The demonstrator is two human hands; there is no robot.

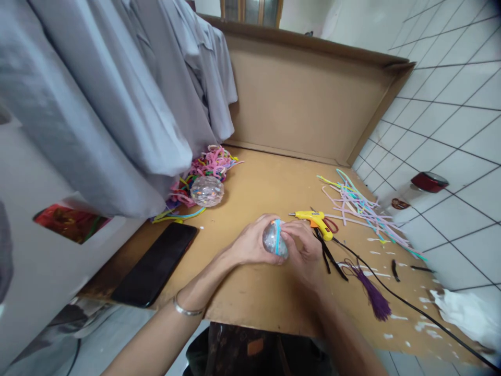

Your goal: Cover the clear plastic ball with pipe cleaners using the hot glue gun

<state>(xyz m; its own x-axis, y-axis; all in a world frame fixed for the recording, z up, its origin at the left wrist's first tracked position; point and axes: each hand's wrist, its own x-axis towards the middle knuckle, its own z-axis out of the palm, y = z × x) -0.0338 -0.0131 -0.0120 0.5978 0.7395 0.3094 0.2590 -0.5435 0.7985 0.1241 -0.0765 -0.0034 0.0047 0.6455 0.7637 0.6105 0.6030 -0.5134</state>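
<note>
Over the near middle of the tabletop (250, 297), the left hand (250, 243) curls around a clear ball (270, 241), and the right hand (305, 243) pinches at the blue strip (277, 235) across it; whether the strip is stuck down is too small to tell. A loose grip could let the smooth ball turn and skew it. Rightward, snagging the cord (385, 278) might drag the glue gun (323, 224).

a white-tiled wall (462, 130) with dark grout lines rises on the right. a rimmed brown panel (301, 99) stands at the back of the brown tabletop (270, 183). grey cloth (144, 99) hangs at left. beyond the panel, wood-framed panes (252, 9) show at the top; pale tiled floor (403, 363) shows below.
</note>
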